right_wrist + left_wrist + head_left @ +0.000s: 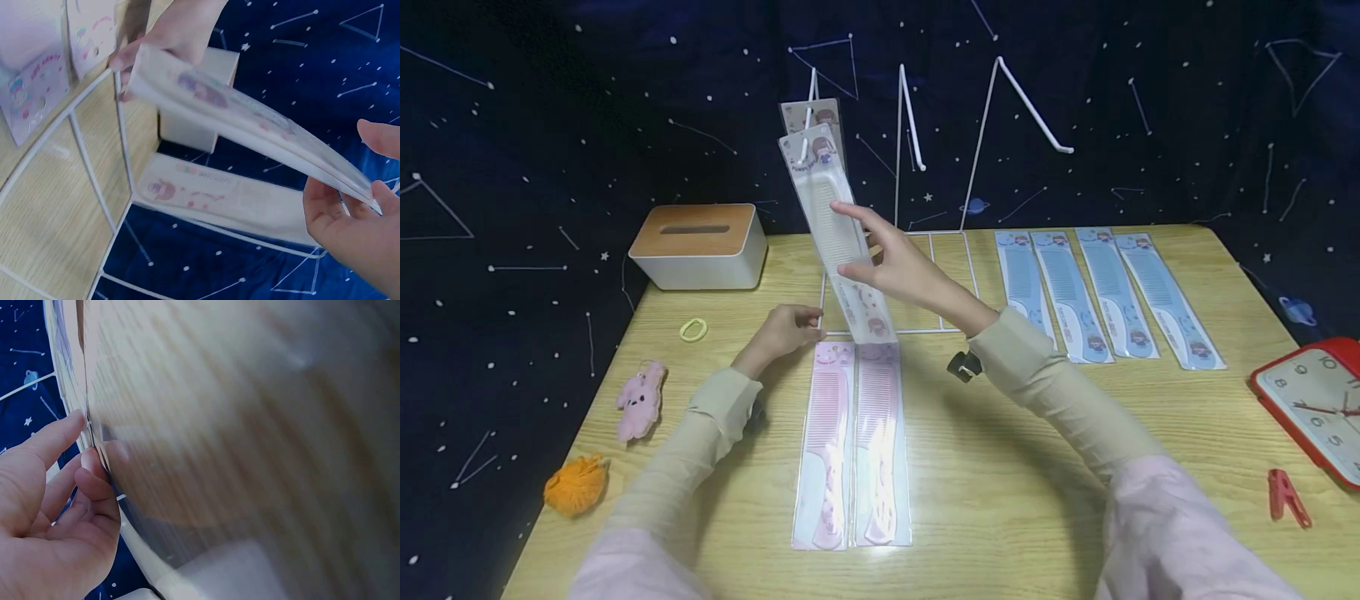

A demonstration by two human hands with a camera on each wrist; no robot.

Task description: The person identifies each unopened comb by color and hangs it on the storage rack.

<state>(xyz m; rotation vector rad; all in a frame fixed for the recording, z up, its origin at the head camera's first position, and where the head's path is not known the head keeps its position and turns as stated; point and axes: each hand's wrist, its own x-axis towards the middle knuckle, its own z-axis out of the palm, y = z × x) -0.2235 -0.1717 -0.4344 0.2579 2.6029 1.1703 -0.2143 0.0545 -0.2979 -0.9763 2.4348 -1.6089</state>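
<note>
A white wire rack (925,331) stands at the back of the table, with three hooks rising from it. Two white combs in clear packages hang from its left hook, the front packaged comb (831,225) tilted and partly covering the rear packaged comb (792,117). My right hand (898,262) is at the front package's right side, thumb and index finger stretched out over it; in the right wrist view the thumb stands apart from the package. Down at the rack's front left corner, my left hand (784,333) pinches the wire frame. Two packaged pink combs (826,417) lie just in front.
Several packaged blue combs (1093,283) lie at the back right. A tissue box (700,250), a yellow hair tie (693,330), a pink plush toy (641,402) and an orange pompom (575,485) are on the left. A red clock (1318,408) and a red clip (1287,498) sit right.
</note>
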